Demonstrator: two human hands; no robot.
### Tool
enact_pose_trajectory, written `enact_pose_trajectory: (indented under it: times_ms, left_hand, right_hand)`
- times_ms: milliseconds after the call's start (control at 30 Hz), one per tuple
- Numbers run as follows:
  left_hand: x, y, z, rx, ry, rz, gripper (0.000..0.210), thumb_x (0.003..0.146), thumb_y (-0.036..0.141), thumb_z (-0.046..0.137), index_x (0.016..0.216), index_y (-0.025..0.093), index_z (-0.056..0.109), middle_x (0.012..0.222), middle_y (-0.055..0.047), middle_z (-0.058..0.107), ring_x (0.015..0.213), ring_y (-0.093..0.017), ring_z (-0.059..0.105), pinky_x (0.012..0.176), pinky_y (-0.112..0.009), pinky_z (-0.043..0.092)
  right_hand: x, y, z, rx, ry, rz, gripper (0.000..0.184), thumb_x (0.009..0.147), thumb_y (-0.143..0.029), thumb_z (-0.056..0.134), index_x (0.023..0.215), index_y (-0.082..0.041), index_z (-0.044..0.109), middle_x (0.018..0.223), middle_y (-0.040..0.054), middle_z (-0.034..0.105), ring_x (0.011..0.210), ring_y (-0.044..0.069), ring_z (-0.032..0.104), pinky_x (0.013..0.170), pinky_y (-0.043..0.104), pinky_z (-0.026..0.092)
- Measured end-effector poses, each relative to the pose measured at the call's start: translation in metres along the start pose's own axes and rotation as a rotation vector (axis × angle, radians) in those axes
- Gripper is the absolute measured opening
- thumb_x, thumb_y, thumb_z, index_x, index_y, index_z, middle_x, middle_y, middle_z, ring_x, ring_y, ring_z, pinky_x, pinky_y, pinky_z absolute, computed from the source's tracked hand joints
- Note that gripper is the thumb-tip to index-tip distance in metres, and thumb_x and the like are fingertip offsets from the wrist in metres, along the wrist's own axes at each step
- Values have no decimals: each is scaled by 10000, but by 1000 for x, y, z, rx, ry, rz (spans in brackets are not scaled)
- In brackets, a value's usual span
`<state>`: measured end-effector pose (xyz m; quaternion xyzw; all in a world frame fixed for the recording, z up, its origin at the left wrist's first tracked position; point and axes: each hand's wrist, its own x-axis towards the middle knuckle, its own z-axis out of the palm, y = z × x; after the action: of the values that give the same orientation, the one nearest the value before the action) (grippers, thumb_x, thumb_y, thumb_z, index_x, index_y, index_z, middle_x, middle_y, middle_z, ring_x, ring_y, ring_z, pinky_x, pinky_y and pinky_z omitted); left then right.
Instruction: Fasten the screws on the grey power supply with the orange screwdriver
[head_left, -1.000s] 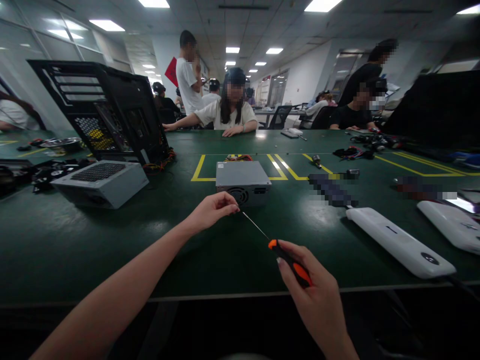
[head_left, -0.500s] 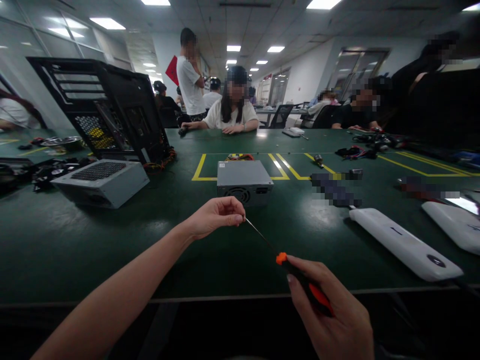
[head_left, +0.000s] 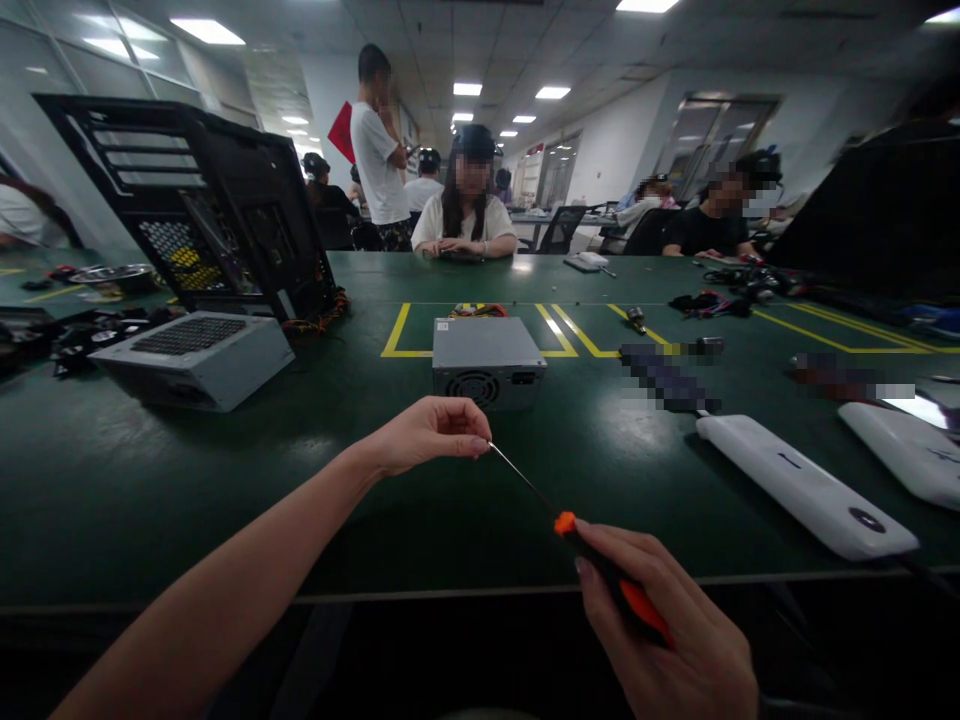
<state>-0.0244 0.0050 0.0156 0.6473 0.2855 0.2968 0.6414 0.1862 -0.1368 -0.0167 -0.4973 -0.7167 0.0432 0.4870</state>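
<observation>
The screwdriver (head_left: 566,523) is held between the two hands, over the near part of the table. Its handle is gripped by the right hand (head_left: 664,605), with the fingers wrapped round it. Its long thin rod is pointed away from that hand, slantwise, up and over to the left. At the far end, the tip is met by the left hand (head_left: 427,438), whose thumb and fingers are pinched together. Whether something tiny is held there cannot be told. So the handle is nearest to the right hand, and the tip to the left.

Just past the left hand, a grey metal box (head_left: 487,343) is set flat, its round fan holes turned to the near side. The green table (head_left: 360,545) is marked with yellow lines (head_left: 397,354). Farther left, another grey box (head_left: 259,372) is placed by a tall black case (head_left: 262,220). On the right, a long white thing (head_left: 810,490) is laid slantwise. The far side is taken by a seated person (head_left: 465,225), and the room is lit by ceiling lamps (head_left: 553,92).
</observation>
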Motion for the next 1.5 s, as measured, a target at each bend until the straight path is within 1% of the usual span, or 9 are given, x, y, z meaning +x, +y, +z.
enact_pose_trajectory:
  times_ms: [233, 367, 433, 700, 933, 1067, 1233, 1333, 1500]
  left_hand:
    - [0, -3, -7, 123, -73, -6, 154, 698, 234, 674, 794, 144, 594, 769, 7, 590, 701, -78, 532, 670, -231, 420]
    - [0, -4, -10, 269, -162, -42, 173, 710, 259, 664, 820, 144, 596, 791, 6, 589, 720, -87, 529, 681, -242, 410]
    - [0, -4, -11, 266, -158, -31, 174, 716, 261, 660, 824, 143, 593, 794, 7, 587, 726, -86, 526, 686, -244, 407]
    - [3, -7, -7, 123, -21, -23, 191, 697, 247, 681, 824, 146, 579, 791, 13, 576, 738, -78, 522, 715, -256, 401]
    - [0, -3, -11, 159, -99, -38, 255, 699, 205, 677, 925, 157, 570, 792, 14, 578, 736, -79, 532, 715, -256, 413]
    - [3, -5, -7, 141, -47, -12, 295, 725, 208, 653, 994, 152, 543, 772, 12, 585, 716, -73, 533, 715, -249, 409]
    - [10, -15, -4, 58, 54, 16, 585, 702, 221, 668, 1217, 170, 396, 960, -47, 591, 872, -121, 559, 801, -295, 421]
    - [13, -21, -5, 170, 135, 23, 603, 711, 260, 655, 1235, 158, 373, 989, -61, 574, 881, -132, 562, 791, -304, 445]
    - [12, -27, -2, 698, 204, 153, 379, 789, 294, 561, 1147, 194, 485, 937, -29, 579, 782, -120, 565, 719, -293, 472]
  right_hand:
    - [0, 5, -3, -35, -46, -47, 322, 800, -193, 526, 1084, -342, 554, 989, 17, 632, 871, 186, 631, 744, 329, 552]
    - [0, 10, -4, -87, -112, -160, 313, 804, -140, 514, 1079, -275, 578, 1009, 37, 615, 880, 154, 630, 750, 242, 544]
    - [0, 11, -3, -77, -116, -161, 296, 809, -136, 512, 1078, -247, 567, 996, 39, 609, 879, 135, 624, 761, 207, 528]
    - [-6, 12, 13, 21, -144, 57, 260, 842, -205, 492, 1096, -260, 489, 948, 1, 614, 843, 99, 615, 752, 162, 496]
    - [-5, 16, 20, 98, -153, 114, 213, 827, -199, 502, 1030, -259, 518, 910, 8, 577, 823, 114, 591, 718, 201, 486]
    - [-3, 17, 19, 187, -245, 304, 182, 846, -282, 489, 1019, -250, 533, 871, 11, 586, 785, 129, 587, 689, 232, 482]
    - [6, 20, 19, 426, -287, 597, 292, 853, -437, 443, 1033, -210, 483, 732, -2, 540, 507, 85, 476, 425, 207, 397]
    - [19, 26, 21, 611, -212, 649, 316, 839, -458, 461, 1029, -205, 443, 751, -9, 524, 461, 59, 427, 389, 197, 361]
    - [40, 32, 27, 867, -130, 753, 326, 752, -398, 598, 974, -199, 467, 792, 3, 531, 548, 79, 462, 385, 184, 353]
